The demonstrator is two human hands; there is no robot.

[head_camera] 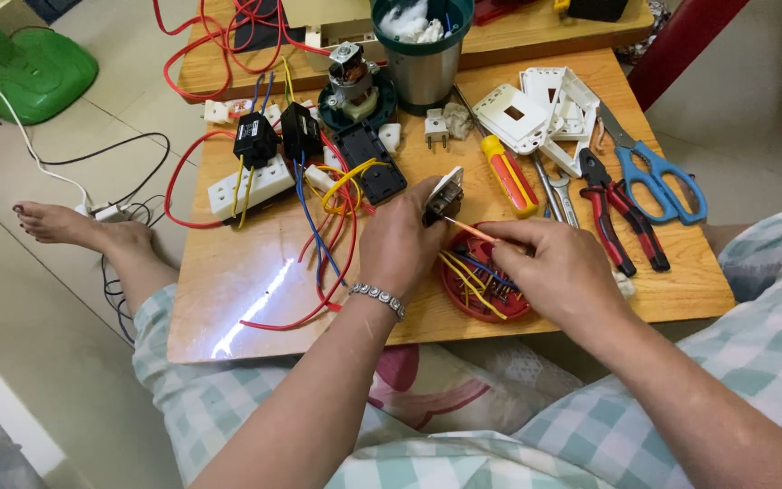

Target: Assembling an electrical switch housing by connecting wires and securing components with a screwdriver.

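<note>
My left hand (400,244) grips a small black and white switch part (443,197) over the wooden board (228,299). A silver bracelet sits on that wrist. My right hand (561,272) pinches a thin orange-tipped tool (469,229) whose point touches the switch part. Below both hands lies a round red lid (463,303) with several yellow, blue and red wire bits in it.
An orange and yellow screwdriver (509,174), red-handled pliers (613,213), blue scissors (658,177), white switch plates (536,113), a white socket strip (251,186), black modules with tangled wires (328,208), a motor (352,81) and a steel cup (423,54) crowd the board. A foot (74,226) rests at the left.
</note>
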